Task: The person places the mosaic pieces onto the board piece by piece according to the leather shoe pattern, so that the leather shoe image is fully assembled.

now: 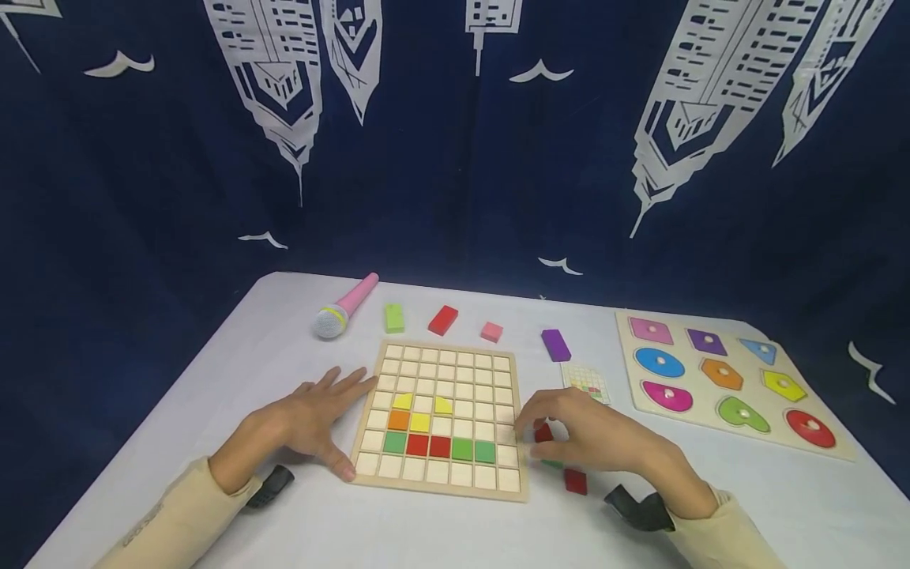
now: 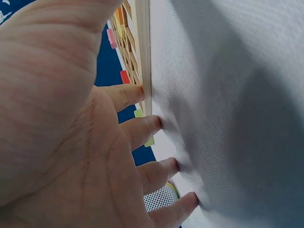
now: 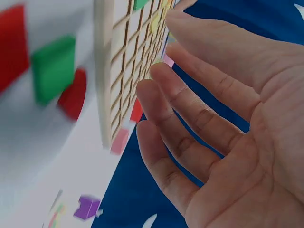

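Note:
A wooden grid board (image 1: 455, 491) lies flat on the table, with yellow, orange, green and red tiles filling some cells of its lower half. Spread along the board's left edge, my left hand (image 1: 313, 419) has its thumb at the lower left corner and its fingertips on the tabletop. Over the right edge hangs my right hand (image 1: 590, 431), its fingers loosely bent and nothing between them in the right wrist view. Beneath it are loose pieces: a green tile (image 3: 53, 70), a red tile (image 1: 575, 481) and another red piece (image 1: 543, 432), partly hidden by the fingers.
Behind the board lie a pink toy microphone (image 1: 348, 307), a light green block (image 1: 394, 318), a red block (image 1: 443, 320), a pink block (image 1: 491, 331) and a purple block (image 1: 556, 345). A small pattern card (image 1: 584, 378) and a shape puzzle board (image 1: 711, 415) are at right.

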{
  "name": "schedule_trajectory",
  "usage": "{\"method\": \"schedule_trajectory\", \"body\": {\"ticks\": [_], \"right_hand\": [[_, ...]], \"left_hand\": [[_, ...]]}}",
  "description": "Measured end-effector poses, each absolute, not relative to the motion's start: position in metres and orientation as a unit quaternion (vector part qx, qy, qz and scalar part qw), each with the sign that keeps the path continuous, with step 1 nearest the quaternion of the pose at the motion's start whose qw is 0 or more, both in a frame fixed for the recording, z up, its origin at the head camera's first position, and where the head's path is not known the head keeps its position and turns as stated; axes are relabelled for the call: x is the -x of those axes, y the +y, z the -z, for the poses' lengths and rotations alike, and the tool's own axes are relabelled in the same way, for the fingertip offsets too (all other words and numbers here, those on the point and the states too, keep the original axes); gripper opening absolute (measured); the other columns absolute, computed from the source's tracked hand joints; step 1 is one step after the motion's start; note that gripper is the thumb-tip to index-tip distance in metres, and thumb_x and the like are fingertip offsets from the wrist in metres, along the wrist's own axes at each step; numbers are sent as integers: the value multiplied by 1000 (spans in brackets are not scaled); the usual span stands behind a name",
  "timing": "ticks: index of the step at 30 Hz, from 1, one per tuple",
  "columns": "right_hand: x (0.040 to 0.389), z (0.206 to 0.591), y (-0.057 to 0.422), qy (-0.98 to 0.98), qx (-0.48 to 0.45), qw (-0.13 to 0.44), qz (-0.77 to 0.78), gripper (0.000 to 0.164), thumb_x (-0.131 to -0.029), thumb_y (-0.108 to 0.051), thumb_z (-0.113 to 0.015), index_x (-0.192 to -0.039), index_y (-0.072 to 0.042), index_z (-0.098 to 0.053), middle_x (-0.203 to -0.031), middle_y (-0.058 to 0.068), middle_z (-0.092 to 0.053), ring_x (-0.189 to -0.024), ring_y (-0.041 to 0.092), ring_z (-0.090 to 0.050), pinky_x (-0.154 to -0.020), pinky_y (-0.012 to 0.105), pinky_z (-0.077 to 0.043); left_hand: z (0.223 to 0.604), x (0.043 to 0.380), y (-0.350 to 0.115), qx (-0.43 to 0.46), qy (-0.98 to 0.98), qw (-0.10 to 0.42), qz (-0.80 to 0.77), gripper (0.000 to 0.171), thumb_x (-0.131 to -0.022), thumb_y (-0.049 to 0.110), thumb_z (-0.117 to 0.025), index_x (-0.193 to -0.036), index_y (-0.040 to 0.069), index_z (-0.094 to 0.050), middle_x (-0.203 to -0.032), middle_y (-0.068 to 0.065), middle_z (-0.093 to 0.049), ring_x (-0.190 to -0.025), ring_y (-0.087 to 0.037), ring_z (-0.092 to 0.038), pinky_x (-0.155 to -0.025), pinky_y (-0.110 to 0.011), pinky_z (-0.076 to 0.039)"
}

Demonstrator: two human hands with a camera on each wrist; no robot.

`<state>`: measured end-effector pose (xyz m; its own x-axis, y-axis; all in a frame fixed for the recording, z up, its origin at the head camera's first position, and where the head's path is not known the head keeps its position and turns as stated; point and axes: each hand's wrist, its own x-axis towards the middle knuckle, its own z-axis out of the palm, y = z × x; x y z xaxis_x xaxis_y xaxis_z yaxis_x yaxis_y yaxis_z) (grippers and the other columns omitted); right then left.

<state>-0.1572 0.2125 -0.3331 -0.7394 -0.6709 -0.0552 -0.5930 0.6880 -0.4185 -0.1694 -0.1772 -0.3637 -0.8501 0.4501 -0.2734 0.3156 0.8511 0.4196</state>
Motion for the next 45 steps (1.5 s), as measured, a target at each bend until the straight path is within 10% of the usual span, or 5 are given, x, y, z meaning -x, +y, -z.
{"method": "schedule_trajectory", "body": {"ticks": [45], "right_hand": [[150,364,245,932,298,95,181,17,-82,-21,-81,-88,-25,-65,-82,-20,-58,-79,3,-53,-73,22,-51]], "left_hand": [[365,170,-176,-206,944,181,-182,133,-53,53,-94,-160,14,-25,-167,-18,-17,-151,-51,-8,-117,-72,-14]]}}
